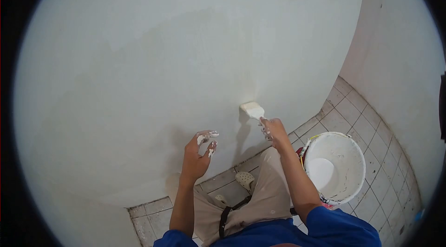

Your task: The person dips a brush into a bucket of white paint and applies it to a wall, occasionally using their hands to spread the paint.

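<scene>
My right hand (273,131) is wrapped round the handle of a paintbrush (253,110). The wide bristles of the brush meet the pale wall (186,70), and its handle is coated in white paint. To the left, my left hand (200,153) is held up in front of the wall with nothing in it. Its thumb and fingers are apart and smeared with white paint. Uneven darker, damp-looking patches show on the wall around and above the brush.
A white bucket (337,168) with white paint in its bottom stands at my right on the tiled floor (371,154). Another wall (399,61) rises on the far right. A light clog (244,180) is on my foot, close to the wall's base.
</scene>
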A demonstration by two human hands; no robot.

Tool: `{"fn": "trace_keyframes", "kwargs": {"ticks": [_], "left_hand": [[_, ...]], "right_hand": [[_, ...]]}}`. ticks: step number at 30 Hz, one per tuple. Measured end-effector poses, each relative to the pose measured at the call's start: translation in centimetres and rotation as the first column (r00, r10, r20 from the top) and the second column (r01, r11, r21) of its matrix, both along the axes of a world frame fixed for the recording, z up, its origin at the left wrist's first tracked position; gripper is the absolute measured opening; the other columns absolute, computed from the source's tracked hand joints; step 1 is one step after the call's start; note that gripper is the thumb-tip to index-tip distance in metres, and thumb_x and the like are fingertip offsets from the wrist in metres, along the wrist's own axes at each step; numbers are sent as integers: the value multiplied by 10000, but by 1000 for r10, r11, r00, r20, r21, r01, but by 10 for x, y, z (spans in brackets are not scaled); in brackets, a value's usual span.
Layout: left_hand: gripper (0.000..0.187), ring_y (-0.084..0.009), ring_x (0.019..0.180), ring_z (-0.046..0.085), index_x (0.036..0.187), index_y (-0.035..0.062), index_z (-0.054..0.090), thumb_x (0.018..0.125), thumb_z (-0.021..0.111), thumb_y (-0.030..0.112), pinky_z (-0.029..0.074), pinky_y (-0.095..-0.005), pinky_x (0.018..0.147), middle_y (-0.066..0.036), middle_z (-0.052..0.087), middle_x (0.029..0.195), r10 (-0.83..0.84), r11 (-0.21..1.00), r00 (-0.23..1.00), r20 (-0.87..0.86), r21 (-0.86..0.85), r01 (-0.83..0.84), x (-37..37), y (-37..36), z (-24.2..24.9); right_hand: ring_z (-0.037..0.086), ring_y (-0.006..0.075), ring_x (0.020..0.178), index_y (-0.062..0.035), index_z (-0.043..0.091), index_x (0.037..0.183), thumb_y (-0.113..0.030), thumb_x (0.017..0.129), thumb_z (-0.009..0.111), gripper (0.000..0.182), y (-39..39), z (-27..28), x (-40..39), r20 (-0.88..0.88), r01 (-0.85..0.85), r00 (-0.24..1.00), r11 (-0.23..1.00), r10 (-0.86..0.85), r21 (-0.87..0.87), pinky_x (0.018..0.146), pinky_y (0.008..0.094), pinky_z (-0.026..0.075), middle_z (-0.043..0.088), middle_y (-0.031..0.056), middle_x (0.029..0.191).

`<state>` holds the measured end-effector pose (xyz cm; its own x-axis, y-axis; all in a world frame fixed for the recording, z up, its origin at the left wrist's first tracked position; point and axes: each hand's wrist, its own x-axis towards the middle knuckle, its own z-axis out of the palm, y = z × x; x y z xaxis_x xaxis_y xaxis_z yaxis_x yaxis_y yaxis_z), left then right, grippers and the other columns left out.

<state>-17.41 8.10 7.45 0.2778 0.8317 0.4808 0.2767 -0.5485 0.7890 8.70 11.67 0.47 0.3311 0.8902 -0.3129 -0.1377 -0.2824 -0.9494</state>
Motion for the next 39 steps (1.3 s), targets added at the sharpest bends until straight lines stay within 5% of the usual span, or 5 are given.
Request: {"fn": "trace_keyframes", "kwargs": {"ticks": [10,13,25,29,39], "left_hand": [[203,-198,870,620,1029,12,601,827,590,30,477,-308,818,-104,644,973,5,1000,999,39,-28,-4,-1,-7,0],[203,-206,876,622,1031,13,601,829,592,34,476,-311,821,-105,644,976,6,1000,999,39,-16,-5,-3,-5,-6],[188,-228,901,621,1008,6,609,823,597,37,469,-315,830,-118,635,991,11,998,999,41,-65,-9,-5,-4,-9],[185,-218,897,621,1004,2,608,823,597,36,471,-314,820,-116,637,988,14,1000,999,39,0,-14,-4,-3,-9],[184,-194,891,612,1011,1,599,828,580,18,470,-300,815,-101,637,987,-37,995,998,41,-92,41,0,-4,-8]], "right_hand": [[483,241,503,48,557,812,-179,881,517,240,5,200,-7,504,-75,682,635,-530,769,502,373,392,525,140,566],[571,361,615,41,567,850,-132,843,527,178,18,164,-12,746,-125,436,787,-503,604,586,464,433,573,202,641],[581,420,668,16,537,800,-133,842,526,155,16,211,-25,749,-124,433,790,-502,601,663,502,465,577,205,656],[582,425,642,15,537,797,-144,832,544,164,2,161,-11,927,-186,316,944,-203,271,658,490,479,600,210,721],[596,407,717,18,531,791,-140,827,539,162,-7,251,-34,781,-160,433,814,-451,559,644,492,478,600,223,746]]}}
